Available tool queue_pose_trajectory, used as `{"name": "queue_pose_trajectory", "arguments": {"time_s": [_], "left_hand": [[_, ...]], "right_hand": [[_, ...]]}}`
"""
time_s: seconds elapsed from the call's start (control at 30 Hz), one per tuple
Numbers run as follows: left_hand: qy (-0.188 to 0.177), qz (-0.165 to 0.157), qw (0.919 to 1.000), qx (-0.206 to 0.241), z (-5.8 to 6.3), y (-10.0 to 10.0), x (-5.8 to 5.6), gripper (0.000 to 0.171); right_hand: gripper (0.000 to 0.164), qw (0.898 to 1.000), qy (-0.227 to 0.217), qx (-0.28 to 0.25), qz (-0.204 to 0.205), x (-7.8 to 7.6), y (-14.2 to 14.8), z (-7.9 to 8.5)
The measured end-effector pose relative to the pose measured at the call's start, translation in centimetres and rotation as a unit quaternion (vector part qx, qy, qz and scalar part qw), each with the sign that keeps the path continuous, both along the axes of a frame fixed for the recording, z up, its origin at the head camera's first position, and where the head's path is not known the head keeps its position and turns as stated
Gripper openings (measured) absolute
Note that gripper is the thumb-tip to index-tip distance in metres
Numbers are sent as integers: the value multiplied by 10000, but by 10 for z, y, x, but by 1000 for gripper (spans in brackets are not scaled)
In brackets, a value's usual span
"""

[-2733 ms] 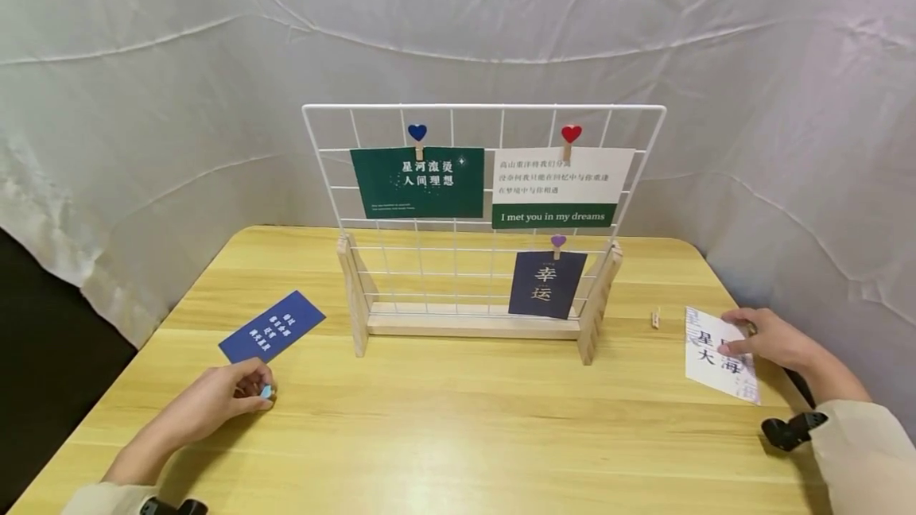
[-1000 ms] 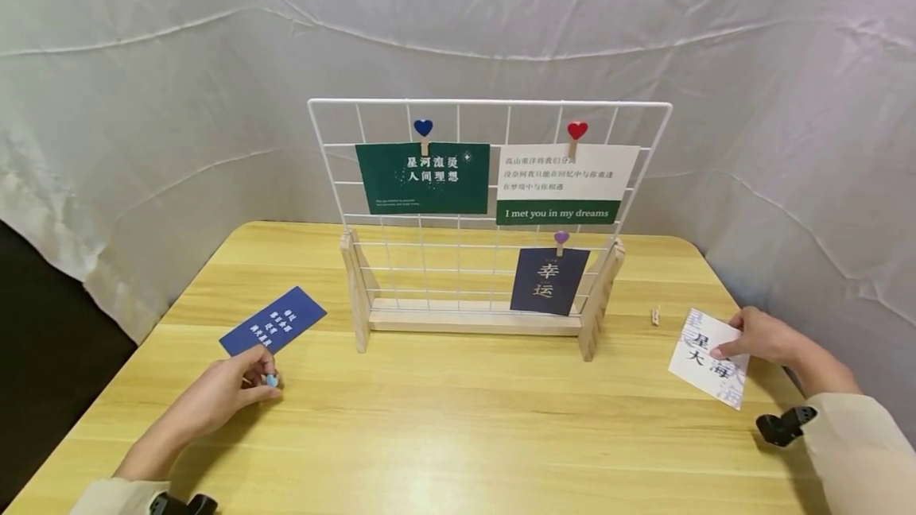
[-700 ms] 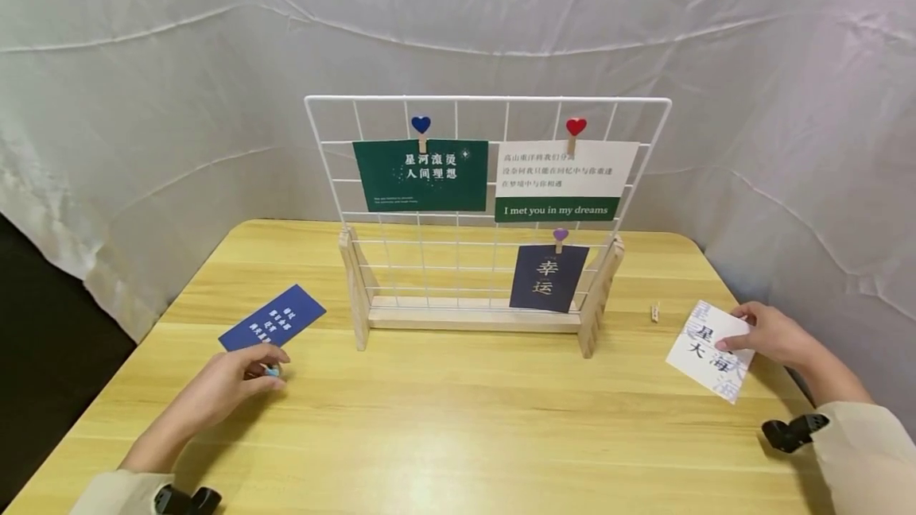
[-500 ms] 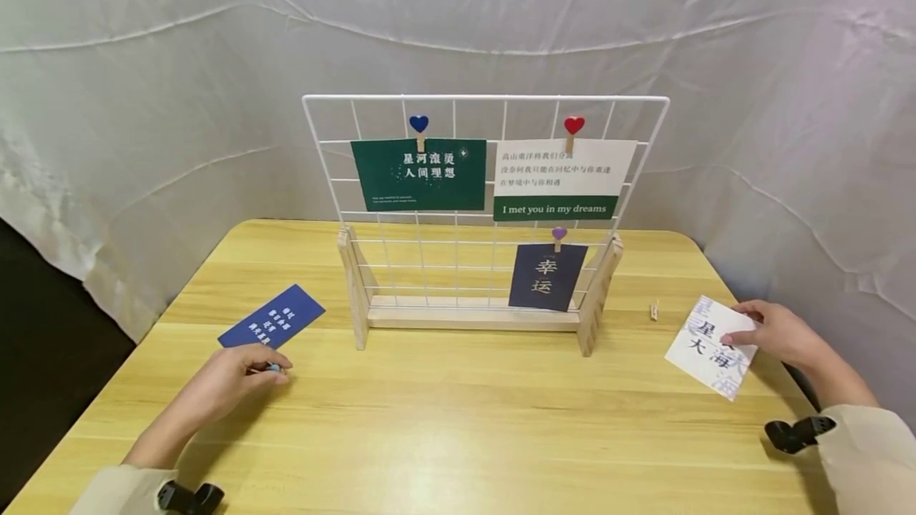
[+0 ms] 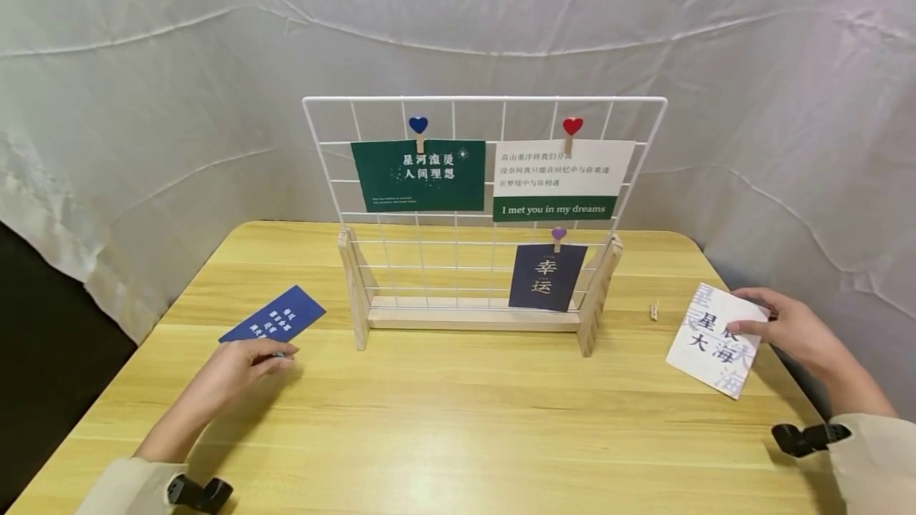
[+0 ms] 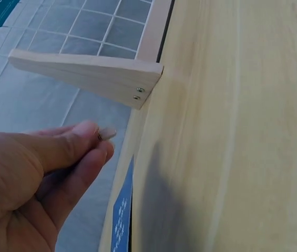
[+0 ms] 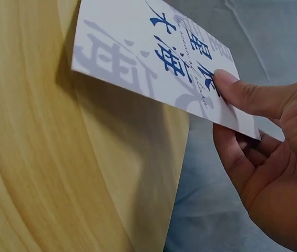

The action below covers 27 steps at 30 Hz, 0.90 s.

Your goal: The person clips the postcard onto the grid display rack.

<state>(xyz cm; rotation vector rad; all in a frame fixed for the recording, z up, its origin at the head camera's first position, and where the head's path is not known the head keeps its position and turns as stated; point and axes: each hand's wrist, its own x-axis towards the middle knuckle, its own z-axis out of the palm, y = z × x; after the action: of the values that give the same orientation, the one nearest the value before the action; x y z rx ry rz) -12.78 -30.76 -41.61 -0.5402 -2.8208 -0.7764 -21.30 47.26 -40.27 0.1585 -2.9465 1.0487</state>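
Note:
My left hand (image 5: 239, 372) pinches a small light-blue clothespin (image 6: 106, 134) between thumb and fingertips; most of it is hidden by the fingers. Just beyond that hand a blue card (image 5: 275, 316) with white characters lies on the table, partly covered by the hand in the head view. At the right, my right hand (image 5: 797, 332) grips a white card (image 5: 704, 360) with dark characters by its edge, thumb on the printed face and fingers behind. In the right wrist view this white card (image 7: 132, 58) is tilted and raised, with its shadow on the wood.
A white wire grid (image 5: 458, 114) on a wooden stand (image 5: 472, 320) stands mid-table. Clipped to it are a green card (image 5: 422, 193), a white-and-green card (image 5: 551, 181) and a dark blue card (image 5: 529, 292). A loose clothespin (image 5: 654, 311) lies right of the stand.
The right hand has lifted the white card, tilting its face up. My left hand has moved slightly forward and right with the clothespin, which has turned mostly out of sight behind the fingers.

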Motion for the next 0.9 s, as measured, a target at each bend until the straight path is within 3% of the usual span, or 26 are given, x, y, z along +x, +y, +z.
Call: {"name": "queue_pose_trajectory", "arguments": {"time_s": [0.13, 0.23, 0.33, 0.47, 0.67, 0.9], "left_hand": [[315, -139, 9991, -238, 3, 2, -2, 21], [273, -157, 9993, -190, 4, 5, -2, 22], [63, -167, 9997, 179, 6, 9, -1, 18], [-186, -44, 9976, 660, 8, 14, -1, 12], [-163, 439, 9978, 465, 13, 18, -4, 9], [-65, 400, 9980, 485, 18, 23, -6, 10]], "right_hand": [[61, 10000, 38, 70, -8, 2, -3, 5], [58, 10000, -7, -3, -19, 5, -6, 8], [55, 9998, -50, -197, -40, 6, -8, 11], [49, 9988, -5, -486, -53, 7, -12, 16], [43, 9974, 80, -706, -88, 10, -20, 25], [42, 9952, 201, -957, -77, 12, -30, 34]]}}
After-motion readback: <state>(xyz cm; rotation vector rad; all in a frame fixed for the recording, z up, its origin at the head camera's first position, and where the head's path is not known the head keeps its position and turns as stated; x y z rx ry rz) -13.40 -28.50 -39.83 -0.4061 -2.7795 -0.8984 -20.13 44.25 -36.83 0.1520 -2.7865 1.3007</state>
